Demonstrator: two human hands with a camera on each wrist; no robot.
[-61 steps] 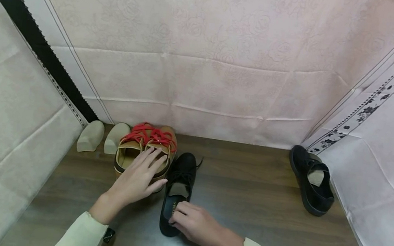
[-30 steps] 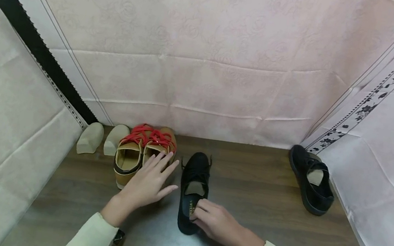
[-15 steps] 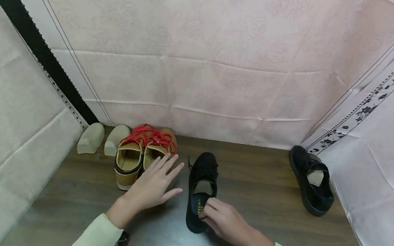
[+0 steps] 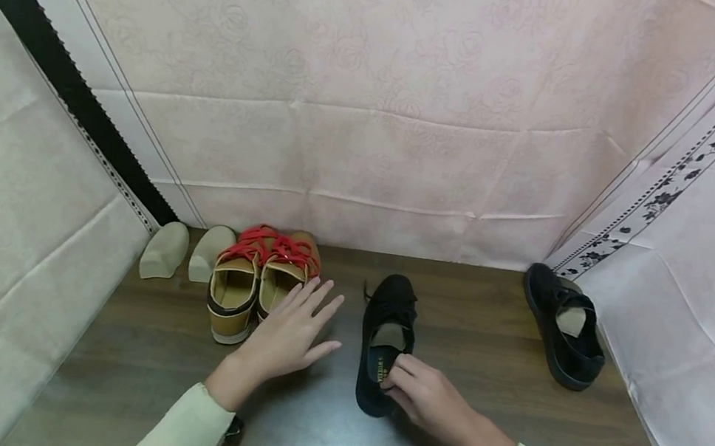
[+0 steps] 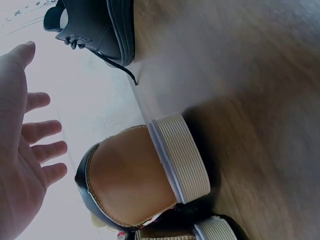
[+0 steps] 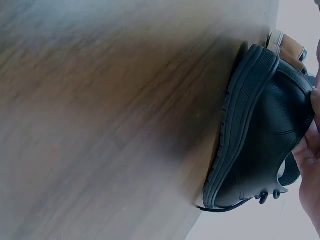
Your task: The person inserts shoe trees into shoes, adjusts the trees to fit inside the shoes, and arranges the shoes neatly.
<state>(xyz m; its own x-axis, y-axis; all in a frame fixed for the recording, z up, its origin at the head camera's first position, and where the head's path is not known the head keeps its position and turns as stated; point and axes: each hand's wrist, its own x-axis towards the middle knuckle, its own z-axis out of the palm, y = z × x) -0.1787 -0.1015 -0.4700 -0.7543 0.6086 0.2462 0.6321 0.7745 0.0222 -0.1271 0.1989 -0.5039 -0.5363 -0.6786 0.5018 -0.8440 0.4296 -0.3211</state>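
My right hand [image 4: 433, 396] pinches the right side of the heel collar of a black lace-up shoe [image 4: 393, 302]. The shoe points away from me, with a pale insert in its opening and gold lettering on the insole. In the right wrist view its leather side [image 6: 272, 125] and thick sole face the camera, and part of the hand is cut off. My left hand [image 4: 279, 340] is spread, holding nothing, beside a pair of tan shoes [image 4: 227, 330] with red laces. It partly covers the right one in the head view; the left wrist view shows a tan heel [image 5: 132, 175] apart from the fingers.
Two pale rounded pieces [image 4: 165, 251] stand left of the tan shoes. A second black shoe [image 4: 551, 336] lies angled against the right side wall. Cloth-covered walls [image 4: 407, 147] close off the back and sides of the wood-look floor [image 4: 466, 318].
My right hand has moved the black shoe rightward, away from the tan shoes, opening a gap. The left hand has shifted slightly right, uncovering more of the left tan shoe.
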